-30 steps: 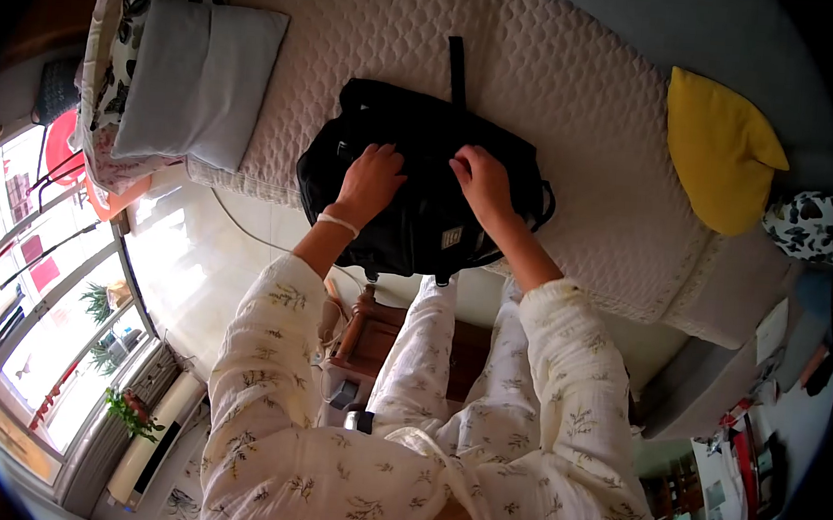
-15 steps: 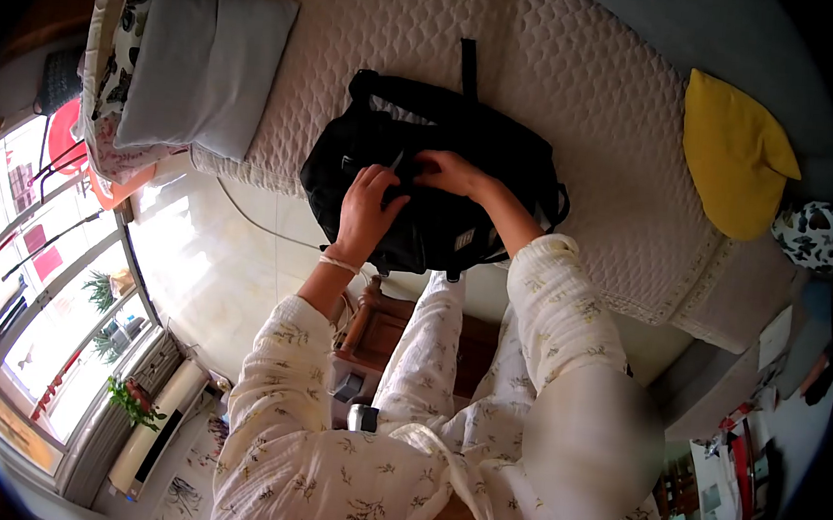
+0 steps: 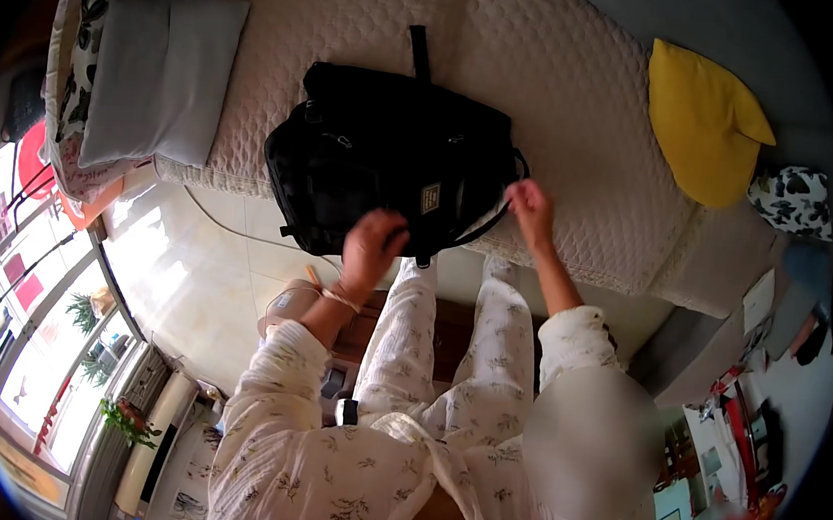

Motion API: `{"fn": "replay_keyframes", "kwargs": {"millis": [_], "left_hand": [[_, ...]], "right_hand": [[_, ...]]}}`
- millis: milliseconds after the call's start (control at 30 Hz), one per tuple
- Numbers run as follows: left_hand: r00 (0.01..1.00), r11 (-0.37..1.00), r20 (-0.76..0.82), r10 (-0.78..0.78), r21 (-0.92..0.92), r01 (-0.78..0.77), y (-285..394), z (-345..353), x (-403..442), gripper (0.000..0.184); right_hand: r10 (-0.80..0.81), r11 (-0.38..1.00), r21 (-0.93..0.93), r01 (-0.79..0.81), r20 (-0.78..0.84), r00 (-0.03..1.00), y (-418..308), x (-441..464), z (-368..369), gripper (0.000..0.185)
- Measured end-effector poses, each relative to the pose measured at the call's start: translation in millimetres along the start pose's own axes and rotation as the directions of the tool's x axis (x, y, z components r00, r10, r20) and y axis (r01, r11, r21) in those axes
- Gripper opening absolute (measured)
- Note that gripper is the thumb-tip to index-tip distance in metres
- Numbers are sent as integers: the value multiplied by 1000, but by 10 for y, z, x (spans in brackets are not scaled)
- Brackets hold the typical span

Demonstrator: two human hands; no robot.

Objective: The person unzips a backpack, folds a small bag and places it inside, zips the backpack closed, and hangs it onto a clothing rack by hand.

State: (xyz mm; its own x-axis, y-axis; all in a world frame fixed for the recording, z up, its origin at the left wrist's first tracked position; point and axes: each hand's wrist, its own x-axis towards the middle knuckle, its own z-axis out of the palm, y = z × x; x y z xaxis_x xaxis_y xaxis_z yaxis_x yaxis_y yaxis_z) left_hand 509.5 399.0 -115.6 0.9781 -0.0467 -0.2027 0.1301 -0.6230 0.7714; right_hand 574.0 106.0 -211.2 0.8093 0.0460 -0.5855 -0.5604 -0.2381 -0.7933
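A black backpack [image 3: 385, 152] lies on the bed near its front edge, with a small light label patch on its front. The fingers of my left hand [image 3: 371, 249] are curled at the backpack's near lower edge, somewhat blurred, with dark material between fingers and thumb. At the right side of the bag, my right hand [image 3: 533, 213] pinches a thin black strap [image 3: 484, 228] that loops out from it. Another short black strap [image 3: 418, 52] sticks out past the far edge of the bag.
The bed has a quilted beige cover [image 3: 580, 127]. Grey pillows [image 3: 159, 78] lie at the left, a yellow cushion [image 3: 701, 125] and a patterned cushion [image 3: 795, 201] at the right. A wooden stool or cabinet [image 3: 450, 335] stands below the bed edge, beside my legs.
Both hands have left the middle of the backpack: the left moved down to its near edge, the right out to the side strap. The bag's top flap now lies flatter over it.
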Motion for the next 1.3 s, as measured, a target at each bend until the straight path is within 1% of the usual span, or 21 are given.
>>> {"fn": "replay_keyframes", "kwargs": {"millis": [67, 133, 167, 200, 267, 300, 333, 400, 433, 533, 633, 800, 867, 933, 1000, 1033, 1100, 1133, 1167, 1267, 1300], "left_hand": [[949, 956, 194, -247, -111, 271, -58, 418, -537, 31], [862, 857, 269, -430, -177, 483, -213, 821, -968, 37], [796, 765, 232, -560, -226, 604, -418, 1111, -1207, 43], [666, 489, 314, -677, -485, 725, -607, 1253, -1312, 37], [401, -247, 580, -709, -737, 630, -843, 1433, -1354, 25], [257, -298, 523, -813, -752, 588, -614, 1409, -1034, 19], [281, -322, 531, -799, -773, 546, -686, 1472, -989, 19], [330, -372, 542, -773, -809, 455, -749, 1548, -979, 21], [277, -314, 511, -813, -787, 531, -729, 1555, -1010, 16], [345, -79, 409, -845, -733, 676, -797, 1512, -1087, 14], [470, -6, 416, -778, -753, 658, -512, 1254, -984, 12], [533, 285, 174, -828, -689, 667, -483, 1313, -958, 11], [485, 273, 133, -864, -685, 675, -613, 1464, -1017, 25], [401, 255, 77, -913, -658, 708, -518, 1591, -990, 37], [463, 316, 13, -886, -714, 624, -438, 1699, -983, 47], [476, 345, -7, -879, -699, 626, -455, 1748, -976, 46], [501, 394, -56, -864, -696, 600, -475, 1802, -969, 41], [512, 415, -88, -855, -708, 572, -486, 1789, -966, 37], [521, 438, -122, -844, -717, 542, -503, 1758, -964, 33], [729, 706, -174, -662, -471, 529, -832, 1742, -1130, 30], [754, 733, -166, -635, -436, 522, -875, 1686, -1166, 33]], "right_hand": [[105, 991, -92, -99, 58, 993, 537, -379, 137, 18], [71, 977, -210, -43, 130, 989, 774, -706, 347, 18], [56, 969, -248, -19, 142, 988, 802, -809, 483, 16], [41, 958, -285, 5, 155, 987, 829, -891, 621, 15], [20, 988, -157, 1, 136, 991, 1229, -964, 907, 32], [162, 987, -3, -163, 127, 979, 1139, -968, 982, 34], [300, 935, 150, -320, 141, 943, 1063, -965, 1026, 36], [361, 906, 177, -383, 144, 921, 985, -931, 1040, 33], [389, 891, 191, -412, 148, 909, 968, -931, 1041, 32], [366, 906, 99, -411, 305, 879, 950, -949, 929, 30], [326, 914, 53, -403, 496, 805, 907, -1024, 874, 27], [392, 869, 137, -475, 393, 832, 917, -1051, 1090, 26], [490, 811, 135, -570, 377, 786, 961, -969, 1165, 25], [490, 738, 275, -616, 408, 770, 1154, -945, 1281, 21], [449, 641, 441, -629, 450, 772, 1421, -937, 1401, 20], [501, 420, 619, -664, 452, 738, 1260, -964, 1403, 24], [351, 856, 274, -440, 318, 881, 1195, -1056, 1350, 24], [240, 963, 49, -265, 289, 927, 1193, -1086, 1332, 24], [396, 816, 295, -498, 344, 852, 1303, -1063, 1332, 14], [114, 991, -107, -84, 308, 945, 970, -1084, 1194, 12], [121, 992, -80, -100, 319, 940, 1003, -1077, 1205, 14]]}}
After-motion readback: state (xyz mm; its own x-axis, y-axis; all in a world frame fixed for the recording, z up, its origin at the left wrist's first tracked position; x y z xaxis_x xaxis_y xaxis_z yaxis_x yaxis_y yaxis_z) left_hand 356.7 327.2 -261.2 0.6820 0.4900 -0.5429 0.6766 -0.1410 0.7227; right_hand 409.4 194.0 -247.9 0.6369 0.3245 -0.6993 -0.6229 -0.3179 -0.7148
